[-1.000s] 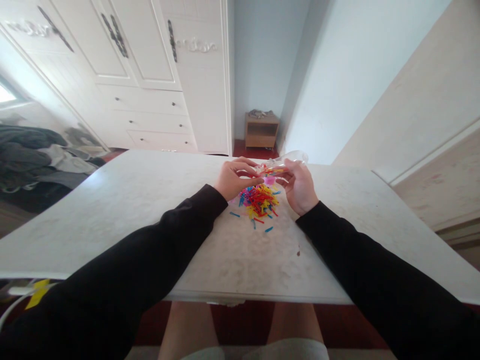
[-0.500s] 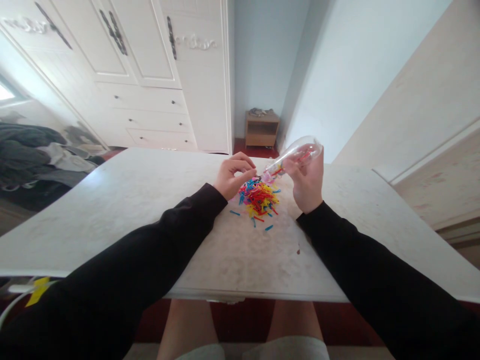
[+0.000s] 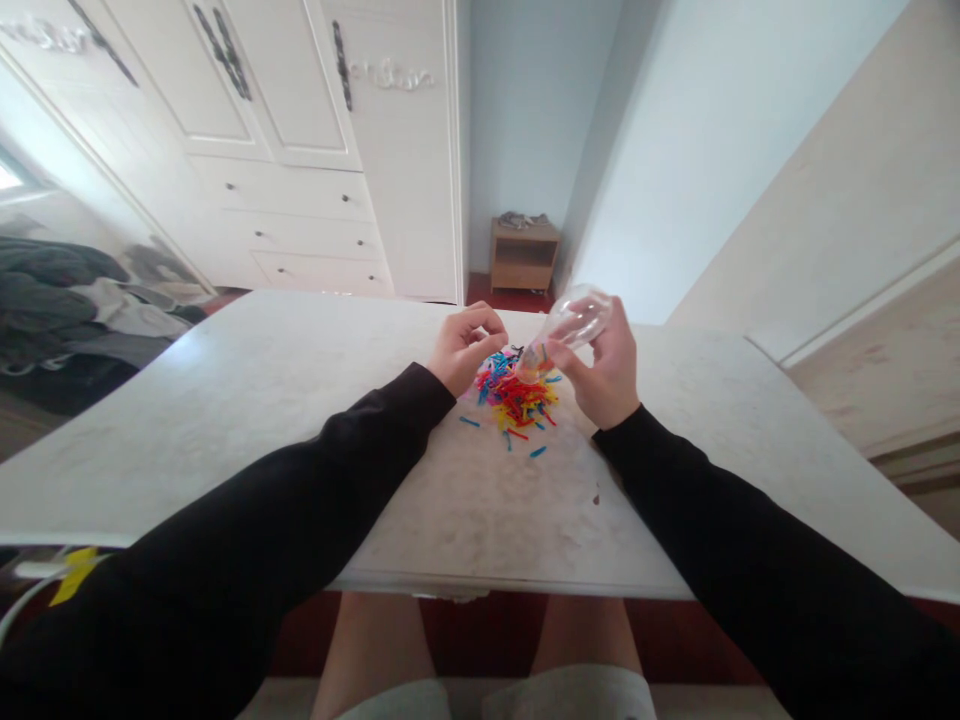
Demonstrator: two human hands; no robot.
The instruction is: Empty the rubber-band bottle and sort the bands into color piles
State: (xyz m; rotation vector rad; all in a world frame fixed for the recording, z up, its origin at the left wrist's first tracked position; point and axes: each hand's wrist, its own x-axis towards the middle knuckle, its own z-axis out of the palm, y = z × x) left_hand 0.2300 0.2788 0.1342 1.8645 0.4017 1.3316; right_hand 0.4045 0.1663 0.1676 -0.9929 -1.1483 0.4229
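Observation:
My right hand point(image 3: 606, 368) is wrapped round a clear bottle point(image 3: 576, 318). The bottle tilts mouth-down to the left, its neck over a heap of small slim coloured pieces point(image 3: 525, 402) in red, yellow, blue and pink. Some coloured bits show inside the neck. My left hand point(image 3: 466, 348) rests at the heap's left edge, fingers curled and thumb close to the index finger; whatever is between them is too small to make out. A small black piece point(image 3: 516, 351) lies at the far side of the heap, near the left fingertips.
The heap lies on a white table point(image 3: 300, 390), with a few loose blue and red pieces in front. Beyond stand a white wardrobe point(image 3: 300, 215) and a small wooden cabinet point(image 3: 523, 268). Dark clothes point(image 3: 60, 310) are piled at the left.
My right hand has brought the bottle left and down, so its mouth is now at the heap; fewer coloured pieces show inside it. The left hand's fingers have drawn in slightly.

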